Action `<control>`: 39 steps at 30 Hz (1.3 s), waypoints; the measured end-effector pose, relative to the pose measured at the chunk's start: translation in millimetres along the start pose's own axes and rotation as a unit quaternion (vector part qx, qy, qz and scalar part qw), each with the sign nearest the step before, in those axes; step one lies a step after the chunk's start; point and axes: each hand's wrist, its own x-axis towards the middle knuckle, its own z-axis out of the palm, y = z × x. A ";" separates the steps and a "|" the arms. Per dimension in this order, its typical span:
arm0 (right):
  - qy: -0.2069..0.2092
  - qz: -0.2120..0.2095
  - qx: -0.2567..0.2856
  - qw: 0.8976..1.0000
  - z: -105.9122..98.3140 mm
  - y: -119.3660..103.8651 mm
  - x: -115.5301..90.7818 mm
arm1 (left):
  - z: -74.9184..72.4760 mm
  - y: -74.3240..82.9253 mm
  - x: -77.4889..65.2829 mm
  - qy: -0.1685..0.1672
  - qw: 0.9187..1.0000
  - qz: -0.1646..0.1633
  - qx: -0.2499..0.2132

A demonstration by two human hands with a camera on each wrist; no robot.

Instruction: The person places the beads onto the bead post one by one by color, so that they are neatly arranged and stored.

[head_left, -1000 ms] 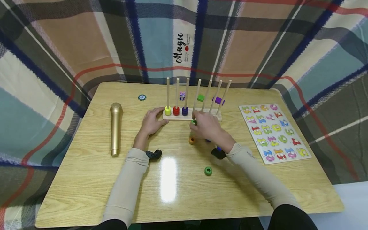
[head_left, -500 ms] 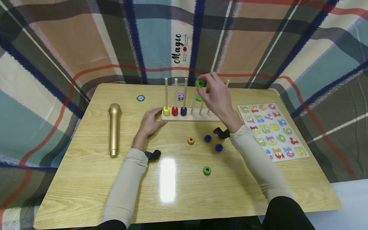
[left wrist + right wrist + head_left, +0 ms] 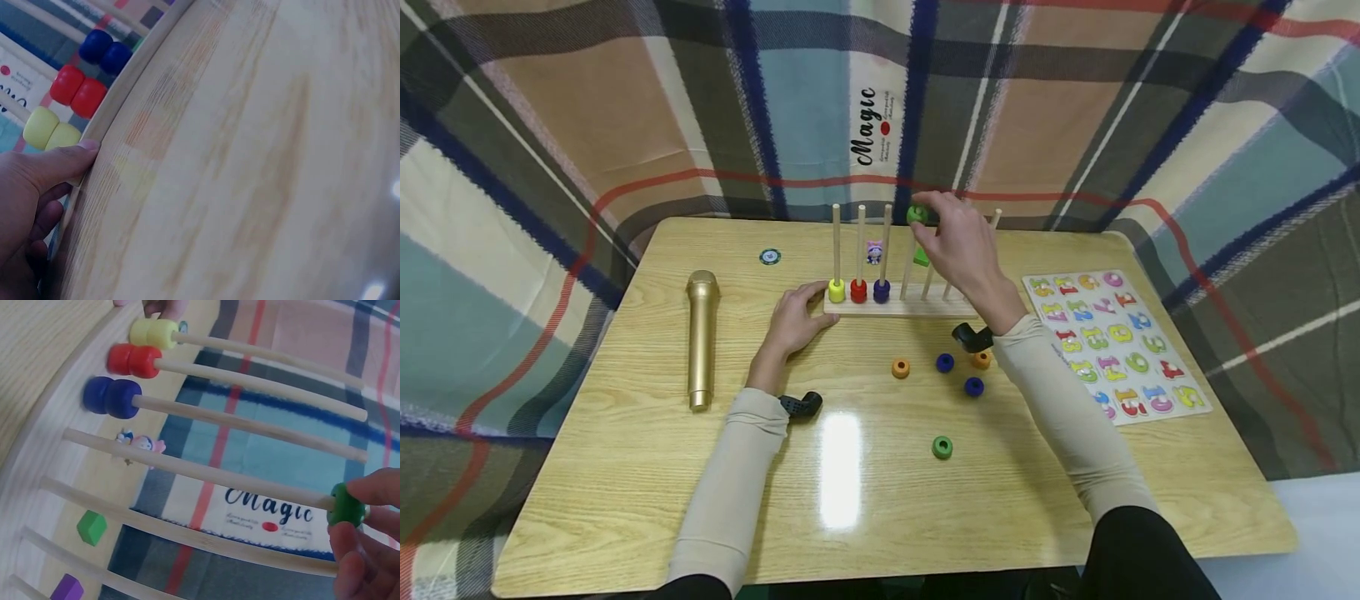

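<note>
While the rack (image 3: pixel 917 308) is gripped by the left hand (image 3: pixel 794 322), a green bead (image 3: pixel 345 506) pinched by the right hand (image 3: pixel 958 243) is apparently being threaded; lowering seems needed.

my two hands (image 3: pixel 791 322), one seven-peg rack (image 3: pixel 910 308), twelve beads (image 3: pixel 900 368), two blocks (image 3: pixel 92 527), one figurine (image 3: pixel 874 252), one disc (image 3: pixel 770 257), one cylinder (image 3: pixel 702 342), one board (image 3: pixel 1117 348)

Green bead (image 3: pixel 345 505); yellow beads (image 3: pixel 161 334), red beads (image 3: pixel 145 361), blue beads (image 3: pixel 122 399); plaid cloth (image 3: pixel 805 108); gold cylinder (image 3: pixel 702 342).
</note>
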 end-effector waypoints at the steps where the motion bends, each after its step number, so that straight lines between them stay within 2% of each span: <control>1: -0.003 0.000 -0.003 1.000 0.5 -0.2 -0.2 | -0.2 0.3 -0.1 0.000 1.000 -0.001 -0.001; 5: -0.004 -0.007 -0.001 1.000 3.9 0.5 -3.0 | -0.8 1.0 -0.8 0.003 1.000 -0.004 -0.003; 8: 0.024 -0.026 0.007 0.999 6.8 1.9 -10.2 | -0.8 1.3 -0.9 0.005 1.000 -0.004 -0.005; 12: 0.089 -0.080 0.018 0.993 15.1 5.0 -28.9 | 0.8 1.8 -0.8 0.003 1.000 0.000 -0.006; 14: 0.097 -0.106 0.019 0.990 21.1 5.1 -42.4 | 1.3 1.7 -0.7 0.000 1.000 -0.001 -0.007; 15: 0.087 -0.118 0.016 0.989 24.4 4.7 -49.8 | 1.4 1.6 -0.6 0.000 1.000 -0.002 -0.005; 17: 0.040 -0.129 0.004 0.991 31.0 3.1 -65.5 | 0.9 0.9 -0.4 -0.002 1.000 -0.004 -0.006; 19: -0.032 -0.125 -0.009 0.992 37.3 1.5 -80.4 | 0.2 0.3 0.0 0.000 1.000 -0.006 -0.005; 22: -0.157 -0.104 -0.025 0.982 42.2 0.6 -101.1 | -0.1 -0.2 0.7 0.003 1.000 -0.005 -0.004; 23: -0.198 -0.098 -0.030 0.975 42.0 0.5 -107.6 | 0.1 -0.2 0.9 0.002 1.000 -0.005 -0.004; 25: -0.287 -0.079 -0.037 0.954 37.6 0.7 -121.7 | 0.5 0.6 1.3 -0.001 1.000 -0.004 -0.006; 28: -0.402 -0.060 -0.054 0.912 25.8 1.9 -144.2 | 1.0 2.3 2.4 -0.007 1.000 -0.002 -0.009; 30: -0.455 -0.046 -0.060 0.887 18.6 2.4 -159.3 | -0.3 3.1 2.9 -0.004 1.000 -0.002 -0.011; 32: -0.479 -0.041 -0.058 0.875 14.2 2.7 -172.8 | -1.7 3.0 3.6 0.000 1.000 0.000 -0.008; 34: -0.482 -0.039 -0.049 0.874 13.5 2.9 -183.3 | -2.9 2.8 3.9 0.003 1.000 -0.001 -0.007; 36: -0.469 -0.053 -0.039 0.881 14.8 3.3 -189.8 | -2.6 1.6 4.2 0.002 1.000 -0.003 -0.007; 39: -0.442 -0.063 -0.028 0.894 15.2 4.1 -187.7 | 0.1 -0.3 3.5 -0.001 1.000 -0.005 -0.010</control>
